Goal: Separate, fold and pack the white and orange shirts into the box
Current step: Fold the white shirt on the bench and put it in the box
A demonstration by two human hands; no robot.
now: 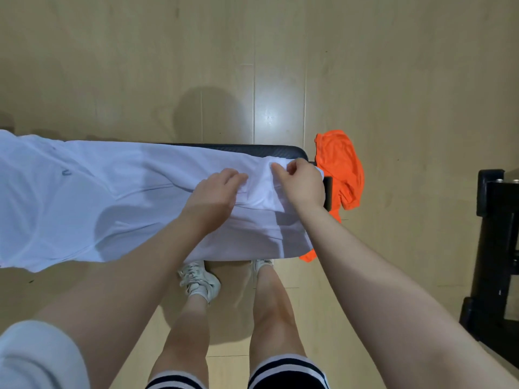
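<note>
Pinching a raised fold of the thin white fabric shirt (118, 197), my right hand (302, 186) has thumb and forefinger closed on the cloth. My left hand (216, 196) sits just left of that pinch, fingers curled down into the same bunched fabric; it seems to grip, though the fingertips are hidden. From the grip, the shirt spreads away leftward over the black padded bench (269, 150). Just right of the pinch, the crumpled bright orange shirt (341, 167) hangs off the bench end.
</note>
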